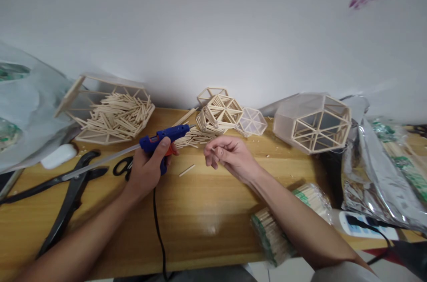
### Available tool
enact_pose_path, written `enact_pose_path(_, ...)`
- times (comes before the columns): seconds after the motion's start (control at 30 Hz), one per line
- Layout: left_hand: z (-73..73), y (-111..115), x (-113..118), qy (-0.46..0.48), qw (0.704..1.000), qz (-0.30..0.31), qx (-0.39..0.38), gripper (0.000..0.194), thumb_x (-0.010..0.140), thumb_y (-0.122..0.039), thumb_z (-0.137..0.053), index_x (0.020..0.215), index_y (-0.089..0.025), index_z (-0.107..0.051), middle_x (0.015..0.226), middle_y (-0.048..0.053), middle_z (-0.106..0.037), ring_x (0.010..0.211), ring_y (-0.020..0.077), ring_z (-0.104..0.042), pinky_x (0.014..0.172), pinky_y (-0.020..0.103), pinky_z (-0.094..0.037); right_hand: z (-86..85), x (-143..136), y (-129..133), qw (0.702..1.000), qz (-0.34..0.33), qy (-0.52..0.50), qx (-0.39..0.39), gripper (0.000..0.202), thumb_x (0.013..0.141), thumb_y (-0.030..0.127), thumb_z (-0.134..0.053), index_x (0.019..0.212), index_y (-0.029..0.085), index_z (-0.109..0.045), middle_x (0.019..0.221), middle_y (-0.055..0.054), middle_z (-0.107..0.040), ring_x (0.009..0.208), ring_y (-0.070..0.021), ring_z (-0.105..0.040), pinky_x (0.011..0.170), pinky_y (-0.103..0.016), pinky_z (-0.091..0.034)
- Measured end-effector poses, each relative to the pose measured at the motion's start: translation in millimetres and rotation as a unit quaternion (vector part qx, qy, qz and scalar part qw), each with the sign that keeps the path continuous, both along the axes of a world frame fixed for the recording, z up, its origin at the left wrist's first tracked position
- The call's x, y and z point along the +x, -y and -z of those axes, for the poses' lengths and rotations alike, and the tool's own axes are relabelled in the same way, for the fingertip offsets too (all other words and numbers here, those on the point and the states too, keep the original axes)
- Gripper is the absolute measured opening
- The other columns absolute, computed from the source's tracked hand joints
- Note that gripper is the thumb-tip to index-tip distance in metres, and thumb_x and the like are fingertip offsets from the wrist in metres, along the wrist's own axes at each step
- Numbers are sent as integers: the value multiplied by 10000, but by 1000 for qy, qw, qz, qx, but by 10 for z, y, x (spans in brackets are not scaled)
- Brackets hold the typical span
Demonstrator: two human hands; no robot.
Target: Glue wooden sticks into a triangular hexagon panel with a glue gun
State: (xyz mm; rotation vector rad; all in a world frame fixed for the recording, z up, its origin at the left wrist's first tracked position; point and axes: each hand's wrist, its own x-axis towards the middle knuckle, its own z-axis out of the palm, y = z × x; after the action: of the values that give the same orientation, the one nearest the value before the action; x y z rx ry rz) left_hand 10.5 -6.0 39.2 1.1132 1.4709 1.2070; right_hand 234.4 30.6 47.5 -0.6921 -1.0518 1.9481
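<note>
My left hand [148, 166] is wrapped around a blue hot glue gun [165, 135] with a red-orange trigger. Its nozzle points right, and a long clear glue stick [103, 160] juts from its back. To its right, my right hand [231, 157] is closed in a pinch above the table; what its fingertips hold, if anything, I cannot make out. One short wooden stick [187, 170] lies on the table between the hands. Behind them are loose sticks [191, 137] and a stack of hexagonal stick frames [222, 115].
At the back left, a hexagonal frame box [83, 95] holds many cut sticks [120, 115]. A covered hexagonal lantern frame [313, 124] stands right. Large black cutters [71, 193], black scissors [122, 166], wrapped stick bundles [271, 235] and a power strip [367, 226] lie around. The gun's cord [158, 228] crosses the front edge.
</note>
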Motion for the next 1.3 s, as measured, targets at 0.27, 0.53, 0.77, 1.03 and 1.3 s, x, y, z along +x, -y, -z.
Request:
enact_pose_path(0.27,3,-4,-6,10,1000,6,9,427,932,-583,-610,724,-223,-707,570,12,-606,520,159,-536,472,272,-420,-25,15,-3,1000,-1,18,15,335,774,478,-913,804,171,-782,729,-28,-734,586,-114,-629,537,-233,-455)
enact_pose_path(0.53,0,-1,2,6,1000,1,8,445,928,-589,-610,711,-211,-697,552,11,-599,504,153,-531,461,266,-417,-29,7,17,1000,-4,17,13,335,782,477,-905,796,170,-772,715,-31,-723,612,-130,-648,539,-239,-464)
enact_pose_path(0.77,-10,1,-3,3,1000,2,0,449,918,-609,-610,704,-221,-685,555,9,-596,511,159,-528,473,274,-411,6,2,3,1000,-17,-9,9,361,745,491,-928,935,202,-825,860,-51,-781,651,-131,-684,534,-232,-476)
enact_pose_path(1.03,-8,-2,2,5,1000,2,-2,444,914,-596,-601,678,-224,-657,552,12,-586,514,166,-527,474,280,-413,-21,24,7,999,-15,26,30,309,826,432,-883,766,158,-755,703,-25,-723,581,-104,-622,543,-225,-457)
enact_pose_path(1.3,9,-9,6,2,1000,0,8,476,904,-618,-610,671,-207,-669,553,15,-601,493,147,-522,444,259,-408,-16,-6,15,1000,-9,-10,7,290,778,427,-920,866,177,-802,781,-30,-748,639,-128,-674,529,-227,-478)
